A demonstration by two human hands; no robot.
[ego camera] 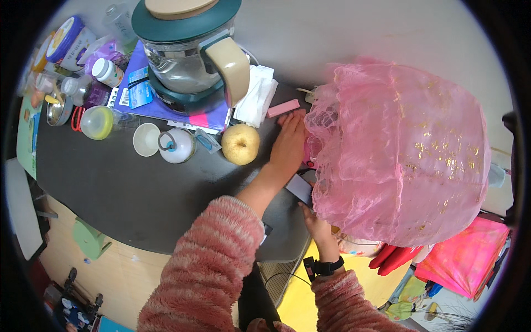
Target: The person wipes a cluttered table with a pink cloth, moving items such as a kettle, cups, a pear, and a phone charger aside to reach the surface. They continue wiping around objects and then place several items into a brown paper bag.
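Observation:
A pink lace-trimmed fabric cover (373, 153) with gold flecks stands at the right of the dark table (137, 199). My left hand (290, 139) reaches to the cover's lace edge, its fingertips beside a pink bar-shaped object (283, 108); whether it grips anything is hidden. Below it, my right hand (319, 226) is at the cover's lower edge, partly under the lace, near a flat grey rectangular object (299, 189). I cannot tell whether that hand holds the grey object. Something bright pink (309, 153) shows under the lace.
A glass kettle (182, 62) with a green lid stands on a purple folder. Nearby are white tissues (255, 95), a yellow pear (240, 144), a white cup (146, 140), a round white bottle (177, 145) and a yellow-rimmed container (97, 123). A green stool (89, 238) is on the floor.

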